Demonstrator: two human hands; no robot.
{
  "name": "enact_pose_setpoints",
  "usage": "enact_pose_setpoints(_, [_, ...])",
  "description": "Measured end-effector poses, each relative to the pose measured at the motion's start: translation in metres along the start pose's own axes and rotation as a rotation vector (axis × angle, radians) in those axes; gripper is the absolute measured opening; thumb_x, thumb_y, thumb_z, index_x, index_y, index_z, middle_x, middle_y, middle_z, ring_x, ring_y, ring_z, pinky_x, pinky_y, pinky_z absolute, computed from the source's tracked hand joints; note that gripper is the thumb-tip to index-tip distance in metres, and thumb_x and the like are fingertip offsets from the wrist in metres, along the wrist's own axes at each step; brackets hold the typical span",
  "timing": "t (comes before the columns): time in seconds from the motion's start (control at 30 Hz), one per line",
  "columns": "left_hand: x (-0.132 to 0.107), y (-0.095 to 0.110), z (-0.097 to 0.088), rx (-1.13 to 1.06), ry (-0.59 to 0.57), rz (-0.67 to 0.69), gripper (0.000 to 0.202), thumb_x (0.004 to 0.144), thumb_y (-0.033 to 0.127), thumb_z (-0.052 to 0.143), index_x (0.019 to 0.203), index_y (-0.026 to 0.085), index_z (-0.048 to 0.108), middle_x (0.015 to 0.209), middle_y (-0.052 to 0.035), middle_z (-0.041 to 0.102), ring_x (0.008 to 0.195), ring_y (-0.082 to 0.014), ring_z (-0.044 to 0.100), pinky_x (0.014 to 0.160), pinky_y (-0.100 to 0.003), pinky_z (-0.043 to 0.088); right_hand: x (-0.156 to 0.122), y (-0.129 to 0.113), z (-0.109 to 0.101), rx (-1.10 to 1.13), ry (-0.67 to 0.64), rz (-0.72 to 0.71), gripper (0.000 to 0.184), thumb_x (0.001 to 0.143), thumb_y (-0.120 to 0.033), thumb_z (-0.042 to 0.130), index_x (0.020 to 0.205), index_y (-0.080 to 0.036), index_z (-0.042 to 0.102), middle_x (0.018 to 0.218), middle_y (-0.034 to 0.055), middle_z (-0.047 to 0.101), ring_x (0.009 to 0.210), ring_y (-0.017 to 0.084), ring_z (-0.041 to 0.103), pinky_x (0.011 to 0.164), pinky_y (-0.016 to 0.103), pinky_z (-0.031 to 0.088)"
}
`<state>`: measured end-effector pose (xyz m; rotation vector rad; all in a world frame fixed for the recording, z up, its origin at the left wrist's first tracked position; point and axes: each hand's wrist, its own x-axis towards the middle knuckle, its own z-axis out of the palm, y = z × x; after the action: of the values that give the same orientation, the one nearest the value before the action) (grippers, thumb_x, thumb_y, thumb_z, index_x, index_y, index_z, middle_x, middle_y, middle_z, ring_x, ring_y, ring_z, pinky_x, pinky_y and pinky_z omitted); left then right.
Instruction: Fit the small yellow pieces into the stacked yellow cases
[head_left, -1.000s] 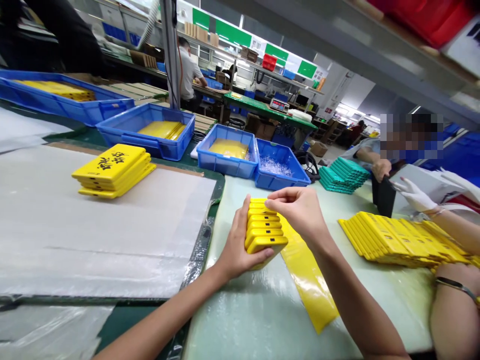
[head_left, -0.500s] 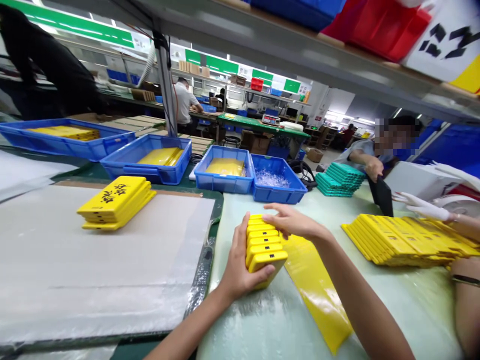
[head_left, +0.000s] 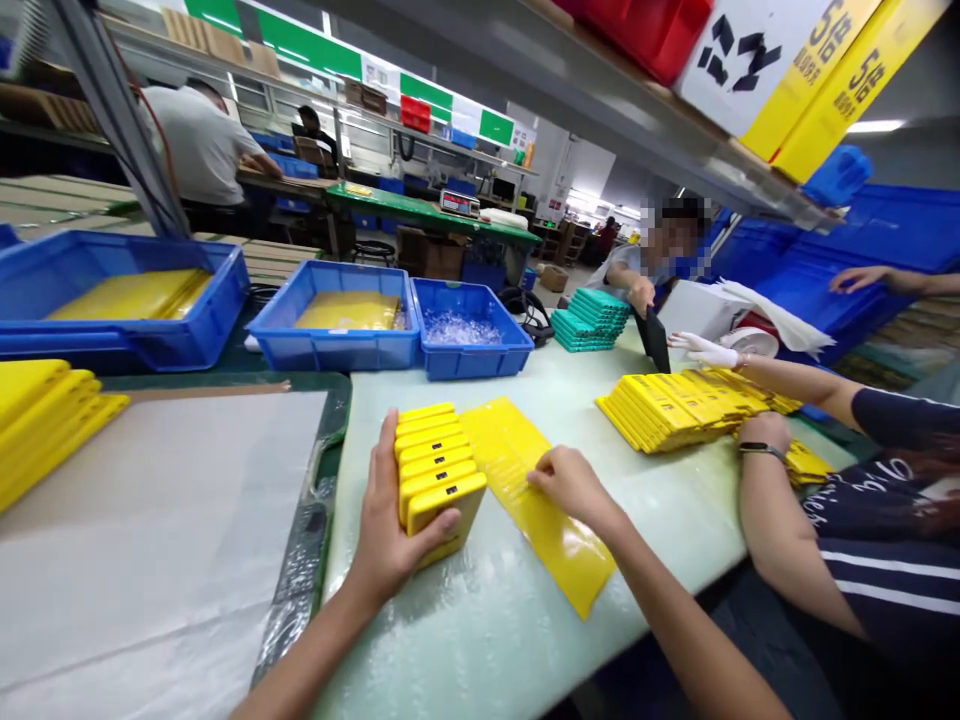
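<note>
My left hand is wrapped round the near end of a row of several yellow slabs that lean against each other on the pale green table. My right hand rests with bent fingers on a long yellow plastic sleeve that lies flat just right of the row. The fingertips press on the sleeve's middle.
Blue bins with yellow sleeves and clear bits stand behind. A stack of yellow slabs lies at the left on a white sheet. A co-worker's arms reach to another yellow row at the right. Teal slabs are stacked further back.
My right hand has come down off the top of the yellow row onto the flat yellow sleeve. The view has swung to the right. My left hand keeps its hold.
</note>
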<state>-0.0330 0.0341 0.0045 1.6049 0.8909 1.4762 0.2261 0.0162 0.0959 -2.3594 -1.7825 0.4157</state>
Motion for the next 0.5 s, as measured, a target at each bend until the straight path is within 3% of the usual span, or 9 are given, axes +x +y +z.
enact_pose_setpoints(0.1, [0.000,0.000,0.000,0.009,-0.008,0.000,0.126,0.081,0.072,0.082,0.178,0.031,0.013,0.173,-0.0163,0.037,0.163,-0.0454,0.036,0.135,-0.065,0.029,-0.014,0.009,0.017,-0.038,0.030,0.011,0.013,0.088,-0.021,0.082,0.080,-0.016,0.074,0.094,0.0099,0.077,0.092,0.025,0.070,0.076,0.030,0.041])
enact_pose_setpoints(0.17, [-0.001,0.000,0.000,0.019,-0.014,0.004,0.126,0.082,0.070,0.082,0.178,0.032,0.011,0.172,-0.0168,0.038,0.161,-0.0454,0.037,0.134,-0.066,0.031,-0.017,0.009,0.024,-0.063,0.048,0.016,0.014,0.089,-0.026,0.085,0.087,-0.015,0.076,0.104,0.0120,0.078,0.099,0.026,0.071,0.081,0.030,0.043])
enact_pose_setpoints(0.37, [-0.003,-0.001,0.002,0.020,-0.014,0.013,0.126,0.083,0.073,0.080,0.178,0.032,0.009,0.172,-0.0172,0.037,0.159,-0.0454,0.039,0.132,-0.066,0.032,-0.023,0.006,0.035,-0.157,0.049,-0.053,0.010,0.094,-0.020,0.082,0.096,-0.011,0.078,0.115,0.0158,0.074,0.110,0.028,0.070,0.091,0.030,0.047])
enact_pose_setpoints(0.5, [-0.004,-0.003,0.005,0.015,0.021,0.026,0.124,0.082,0.075,0.079,0.178,0.033,0.014,0.175,-0.0151,0.036,0.159,-0.0447,0.040,0.132,-0.064,0.034,-0.020,0.005,0.032,-0.176,0.009,-0.043,0.009,0.093,-0.019,0.082,0.091,-0.011,0.080,0.111,0.0162,0.076,0.105,0.029,0.071,0.088,0.032,0.047])
